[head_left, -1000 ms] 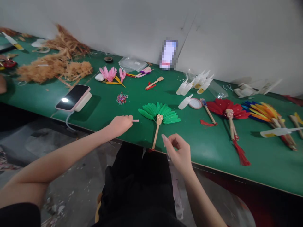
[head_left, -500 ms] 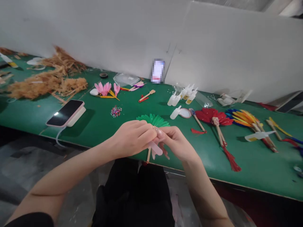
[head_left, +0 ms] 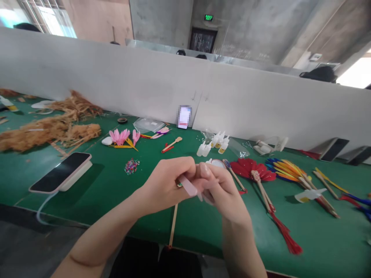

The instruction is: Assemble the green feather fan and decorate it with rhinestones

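Note:
My left hand [head_left: 169, 179] is closed round a pale pink flat stick [head_left: 188, 186], whose rounded end sticks out below the fingers. Pressed against it, my right hand [head_left: 224, 185] has its fingers curled together; what they hold, if anything, is hidden. Both hands are above the green table [head_left: 116, 193]. Beneath them a thin wooden handle [head_left: 174, 226] runs down to the table's front edge, with a bit of red at its end. The green petals at its top are almost wholly covered by my hands.
A phone on a white block [head_left: 62, 173], pink feathers [head_left: 119, 136] and colourful beads [head_left: 132, 166] lie left. Small white bottles [head_left: 218, 139] stand behind my hands. Right are a red feather fan [head_left: 253, 170], a yellow-blue one [head_left: 290, 170] and a glue bottle [head_left: 310, 195].
The view has tilted up, showing the room beyond the partition. My hands have come up off the green petals, now covering them from view, and my right fingers have curled in more.

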`<state>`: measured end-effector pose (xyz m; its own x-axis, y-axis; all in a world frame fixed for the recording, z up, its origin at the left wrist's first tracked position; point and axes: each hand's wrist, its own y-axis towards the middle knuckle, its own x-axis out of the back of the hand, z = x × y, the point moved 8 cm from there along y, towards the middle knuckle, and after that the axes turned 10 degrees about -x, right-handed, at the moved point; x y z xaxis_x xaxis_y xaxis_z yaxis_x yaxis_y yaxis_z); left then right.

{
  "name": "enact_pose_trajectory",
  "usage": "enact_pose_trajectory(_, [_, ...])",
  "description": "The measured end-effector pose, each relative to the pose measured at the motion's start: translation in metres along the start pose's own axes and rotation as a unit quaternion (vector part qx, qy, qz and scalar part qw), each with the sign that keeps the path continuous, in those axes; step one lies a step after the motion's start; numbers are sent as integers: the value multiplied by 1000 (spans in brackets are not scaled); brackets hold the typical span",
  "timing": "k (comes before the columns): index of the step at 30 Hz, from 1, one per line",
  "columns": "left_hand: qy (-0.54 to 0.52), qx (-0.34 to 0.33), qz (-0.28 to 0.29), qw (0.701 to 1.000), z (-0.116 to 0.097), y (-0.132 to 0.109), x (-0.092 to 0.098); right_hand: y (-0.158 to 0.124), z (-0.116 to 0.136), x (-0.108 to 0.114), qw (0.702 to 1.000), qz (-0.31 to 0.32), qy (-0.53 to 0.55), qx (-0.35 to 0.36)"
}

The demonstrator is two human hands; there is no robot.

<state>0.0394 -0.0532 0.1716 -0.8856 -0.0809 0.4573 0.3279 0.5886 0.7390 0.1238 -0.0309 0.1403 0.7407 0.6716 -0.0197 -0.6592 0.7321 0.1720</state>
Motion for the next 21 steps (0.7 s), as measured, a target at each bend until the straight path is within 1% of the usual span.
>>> enact_pose_trajectory(1, [-16,26,-12,999,5,4,1,0,3,3,1000,-9,-5,11])
enact_pose_trajectory(3, [-42,72,-19,996,13,12,2,0,5,8,1000,-8,-4,19])
enact_pose_trajectory(5, [-63,98,-4,993,20,19,-1,1,3,11,1000,10,18,9])
enact_pose_trajectory(7, [-74,89,6,993,22,26,-5,3,1,15,998,25,53,7])
enact_pose_trajectory(9, [-75,52,-5,996,23,31,-8,6,-1,18,996,33,81,9])
enact_pose_trajectory(12, [-94,-1,-67,993,30,33,-6,11,-6,23,991,30,129,-1])
enact_pose_trajectory(13, [-123,-7,-93,988,35,33,-5,13,-7,25,988,25,152,2])
enact_pose_trajectory(15, [-201,11,-149,968,50,32,2,16,-6,30,981,14,195,13])
enact_pose_trajectory(17, [-252,29,-213,944,65,31,15,18,-5,33,976,7,219,14])
enact_pose_trajectory(18, [-251,24,-251,934,70,30,26,19,-5,33,975,3,222,9])
enact_pose_trajectory(20, [-196,-2,-326,925,69,25,50,19,-5,34,976,-1,218,2])
enact_pose_trajectory(21, [-162,-5,-350,923,67,21,59,19,-5,34,977,-7,212,-1])
